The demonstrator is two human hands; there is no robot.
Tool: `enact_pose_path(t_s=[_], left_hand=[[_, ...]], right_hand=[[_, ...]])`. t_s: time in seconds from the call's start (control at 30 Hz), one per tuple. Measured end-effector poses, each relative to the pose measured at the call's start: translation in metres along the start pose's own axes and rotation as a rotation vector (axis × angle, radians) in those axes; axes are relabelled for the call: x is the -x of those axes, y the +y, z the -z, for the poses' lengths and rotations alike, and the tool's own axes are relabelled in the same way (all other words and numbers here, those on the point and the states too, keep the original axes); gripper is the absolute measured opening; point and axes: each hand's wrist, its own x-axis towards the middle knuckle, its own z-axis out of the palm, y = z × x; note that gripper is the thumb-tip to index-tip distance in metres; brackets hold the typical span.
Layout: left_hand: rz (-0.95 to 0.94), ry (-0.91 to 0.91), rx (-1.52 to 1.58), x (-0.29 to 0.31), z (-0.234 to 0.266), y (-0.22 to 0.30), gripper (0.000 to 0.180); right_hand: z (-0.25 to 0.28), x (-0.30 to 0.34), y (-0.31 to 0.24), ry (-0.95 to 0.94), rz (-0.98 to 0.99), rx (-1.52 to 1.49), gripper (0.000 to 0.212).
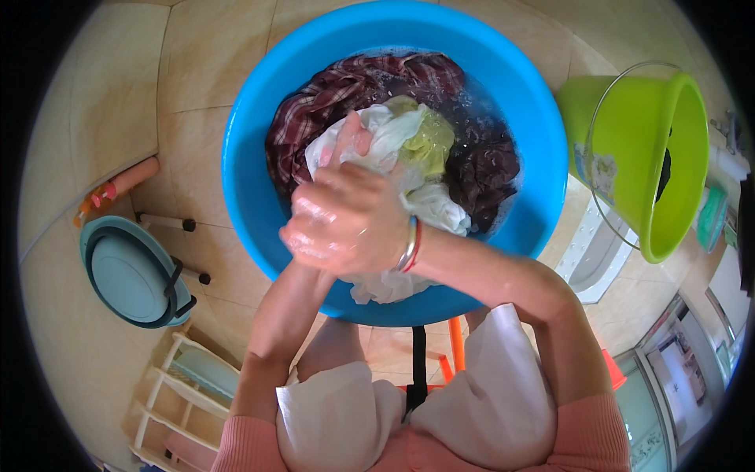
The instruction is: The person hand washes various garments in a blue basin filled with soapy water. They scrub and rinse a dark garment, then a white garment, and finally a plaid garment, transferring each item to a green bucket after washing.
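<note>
Currently I'm seeing the right hand [350,220] curling, blurred, over the left hand [355,140], whose partly bent fingers are showing against white and yellow-green cloth [429,149] inside the blue basin [539,177]; I can't tell whether either is gripping. Dark plaid fabric [314,102] is lying beyond, in sudsy water.

1. Over on the right, a pale, patchy label [604,173] sits on the side of the green bucket [634,145]!
2. Its marks (too small and blurry to call) can't be made out.
3. No words or numbers readable anywhere here.
</note>
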Motion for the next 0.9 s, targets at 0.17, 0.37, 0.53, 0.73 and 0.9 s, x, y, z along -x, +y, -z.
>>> enact_pose_path(t_s=[0.17, 0.37, 0.53, 0.73, 0.9], left_hand=[[-0.114, 0.338, 0.190, 0.025, -0.043, -0.002, 0.040], [-0.205, 0.305, -0.392, 0.008, -0.044, 0.007, 0.041], [-0.343, 0.113, -1.114, -0.014, 0.023, 0.000, 0.061], [-0.248, 0.320, -1.575, -0.015, -0.009, -0.001, 0.069], [-0.057, 0.262, -0.096, -0.007, -0.015, 0.002, 0.055]], right_hand=[[0.025, 0.018, 0.081, -0.013, -0.211, 0.184, 0.006], [0.046, 0.086, 0.151, -0.088, -0.708, 0.478, 0.018], [0.055, 0.093, 0.131, -0.387, -0.562, 0.611, 0.034], [0.048, 0.083, 0.158, -0.472, -0.970, 0.570, 0.026], [0.049, 0.050, 0.070, -0.161, -0.461, 0.191, 0.014]])
